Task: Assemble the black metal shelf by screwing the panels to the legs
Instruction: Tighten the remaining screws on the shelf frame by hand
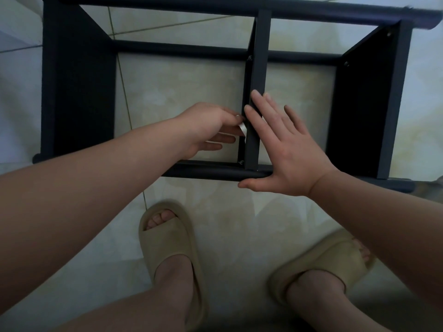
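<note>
As the black metal shelf (79, 80) lies on its side on the tiled floor (182, 92), both hands work at its middle panel (261, 56), which stands on edge between them.

Hands: the right hand (287, 149) is spread flat, fingers straight along the panel's edge, thumb resting on the near leg (208, 174), a round tube directly below both hands. The left hand (203, 127) pinches a small flat silver tool (242, 128) against the panel's left face; whether it is a spanner or a key cannot be told. A screw (241, 161) sits just below that hand, where panel meets leg.

Handling, as judged: the frame is rigid steel with smooth painted tubes, likely slick under the palm and moderately heavy. The thin panel probably flexes until every screw is tight, so bracing it flat, as the right hand does, is sound. For lifting or turning, the legs offer the better hold; panel edges may be sharp. The tool is small and easily dropped.
</note>
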